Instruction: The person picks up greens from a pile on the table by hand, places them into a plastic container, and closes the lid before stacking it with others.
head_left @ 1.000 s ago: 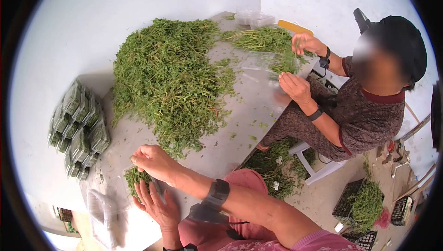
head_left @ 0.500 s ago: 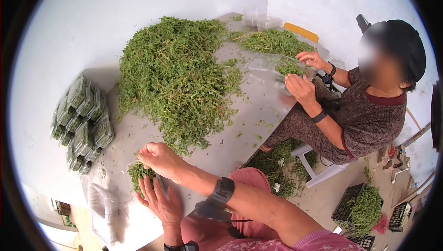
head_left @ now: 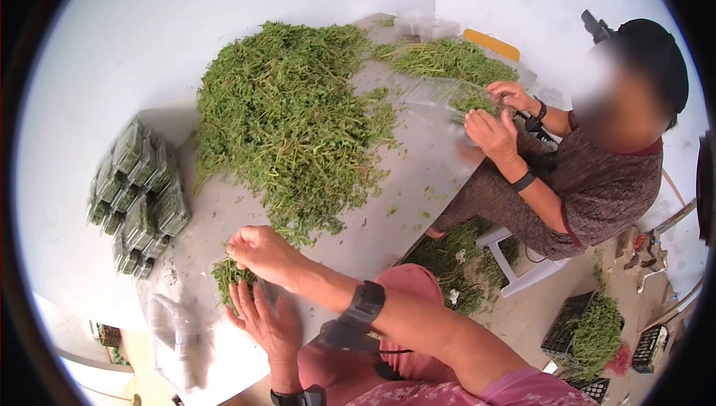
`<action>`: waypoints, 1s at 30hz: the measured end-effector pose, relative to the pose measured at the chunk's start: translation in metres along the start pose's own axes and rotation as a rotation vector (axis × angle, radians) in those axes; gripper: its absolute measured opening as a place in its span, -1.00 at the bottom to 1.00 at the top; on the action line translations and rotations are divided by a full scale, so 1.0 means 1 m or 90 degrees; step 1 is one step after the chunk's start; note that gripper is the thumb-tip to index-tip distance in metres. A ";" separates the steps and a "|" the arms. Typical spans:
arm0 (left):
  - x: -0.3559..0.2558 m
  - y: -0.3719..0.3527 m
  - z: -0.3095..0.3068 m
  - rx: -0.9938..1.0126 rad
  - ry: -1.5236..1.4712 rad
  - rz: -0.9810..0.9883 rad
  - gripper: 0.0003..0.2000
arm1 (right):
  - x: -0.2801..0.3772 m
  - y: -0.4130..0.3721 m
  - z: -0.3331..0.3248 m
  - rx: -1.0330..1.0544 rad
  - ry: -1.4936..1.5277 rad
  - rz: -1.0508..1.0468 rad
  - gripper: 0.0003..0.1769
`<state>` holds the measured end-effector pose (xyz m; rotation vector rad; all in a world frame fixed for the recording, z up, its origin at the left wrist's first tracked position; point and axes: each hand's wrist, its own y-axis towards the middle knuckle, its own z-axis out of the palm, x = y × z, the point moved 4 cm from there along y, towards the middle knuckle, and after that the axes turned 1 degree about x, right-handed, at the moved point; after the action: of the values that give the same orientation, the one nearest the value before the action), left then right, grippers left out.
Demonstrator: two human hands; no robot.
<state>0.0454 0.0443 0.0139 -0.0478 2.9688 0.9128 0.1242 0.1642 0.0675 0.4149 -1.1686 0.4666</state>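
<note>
A small portion of green sprigs (head_left: 226,278) lies in a clear plastic box near the table's front edge. My left hand (head_left: 265,325) rests on the near side of these greens with its fingers spread. Above their far edge is my right hand (head_left: 261,253), its thumb and fingers pinched together; what lies between the fingertips is too small to make out. Beyond my hands a large heap of loose greens (head_left: 291,123) covers much of the grey table (head_left: 406,175).
Stacked filled boxes (head_left: 138,197) stand at the left, with empty clear containers (head_left: 175,331) at the front left. Across the table at right, a co-worker (head_left: 597,190) handles greens in a clear box. A white stool (head_left: 514,260) and a black crate (head_left: 567,324) are on the floor.
The whole view has shifted slightly. My hands stay around the same box, with only small finger movements. The co-worker's hands are still at their box, and that person's head leans slightly lower.
</note>
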 end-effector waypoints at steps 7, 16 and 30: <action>-0.002 0.001 -0.001 0.014 0.002 -0.006 -0.51 | 0.003 -0.004 0.001 0.001 0.019 0.007 -0.72; -0.002 0.001 0.000 0.001 0.009 -0.009 -0.52 | -0.003 -0.002 0.003 -0.015 -0.031 -0.009 -0.72; 0.002 -0.001 0.002 0.016 0.014 -0.007 -0.51 | 0.001 -0.006 0.005 0.005 -0.082 -0.006 -0.73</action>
<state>0.0432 0.0445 0.0115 -0.0743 2.9966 0.8782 0.1237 0.1566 0.0702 0.4624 -1.2885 0.4413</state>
